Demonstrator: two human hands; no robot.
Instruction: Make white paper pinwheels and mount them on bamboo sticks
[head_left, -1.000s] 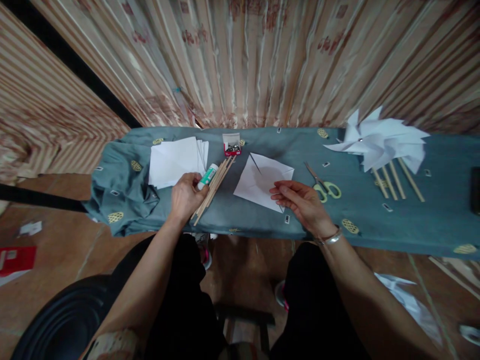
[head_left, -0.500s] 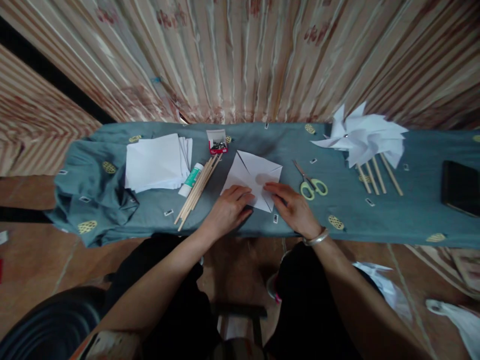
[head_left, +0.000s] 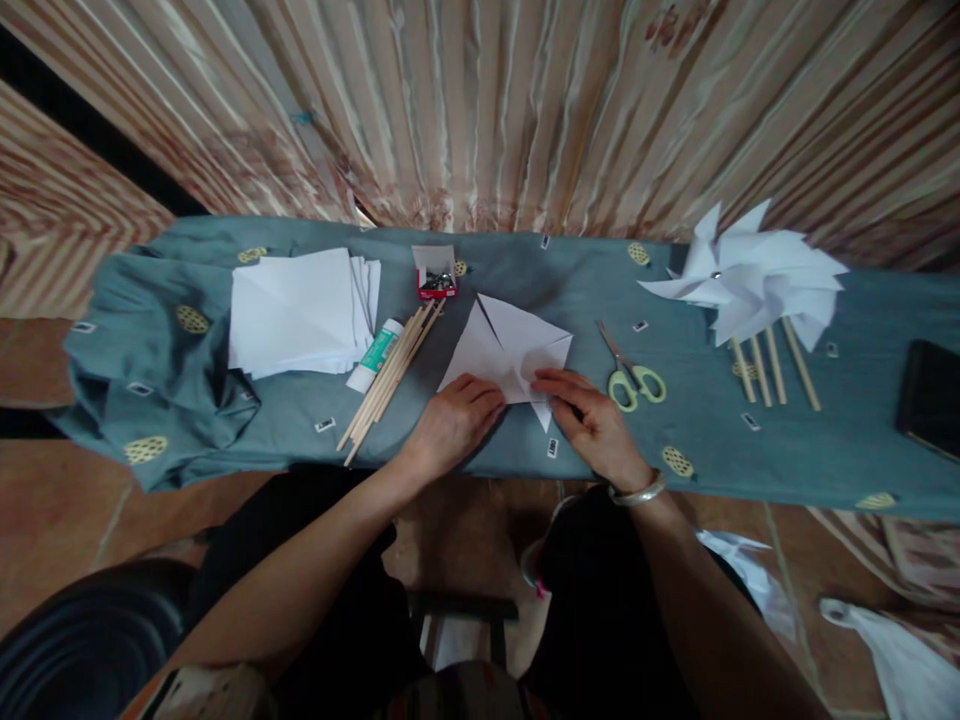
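A square white paper sheet [head_left: 502, 345] with slits cut in from its corners lies on the cloth in front of me. My left hand [head_left: 459, 418] is closed on its near left part, fingers on top and the thumb mostly hidden. With bent fingers, my right hand [head_left: 589, 418] pinches the near right part; a silver bangle circles that wrist. Between my hands the near edge is raised, and a pointed flap sticks out below it. Scissors [head_left: 628, 375] with light green handles lie right of the sheet, blades slightly apart.
Left of the sheet lie wooden sticks [head_left: 390, 385], a glue stick [head_left: 375, 357], a stack of white paper [head_left: 296, 315] and a small open box of metal pins [head_left: 436, 275]. Finished paper pinwheels [head_left: 772, 275] lie at the right, near a dark phone-like object [head_left: 930, 400]. A curtain [head_left: 487, 120] hangs behind.
The sheet's near edge has come up between my hands, its flap now separated from it. Both hands stay on the paper. The view has shifted slightly.
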